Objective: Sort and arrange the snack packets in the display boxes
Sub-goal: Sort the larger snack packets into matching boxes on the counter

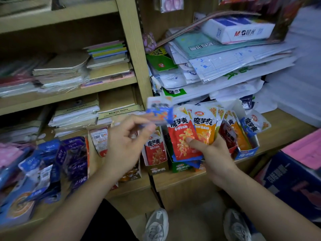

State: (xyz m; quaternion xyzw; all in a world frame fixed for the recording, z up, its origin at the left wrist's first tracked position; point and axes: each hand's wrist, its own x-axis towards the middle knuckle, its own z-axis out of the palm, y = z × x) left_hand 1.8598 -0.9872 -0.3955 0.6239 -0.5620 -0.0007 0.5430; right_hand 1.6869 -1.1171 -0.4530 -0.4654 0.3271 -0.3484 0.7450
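My left hand (127,145) pinches a blue snack packet (159,111), blurred, lifted above the display boxes. My right hand (214,153) grips a fanned bunch of packets, a red one (182,136) in front and an orange one (205,129) behind, with the thumb pressed on the red packet. Below them stand small display boxes: one with red packets (157,169), a green one (179,168), and a blue one (246,152) at the right holding red, orange and blue packets.
A heap of blue and purple packets (52,164) lies on the low shelf at left. Notebooks and papers (69,72) fill the shelves above. A pile of stationery and an M&G box (238,31) looms over the boxes. A blue carton (293,185) stands at right.
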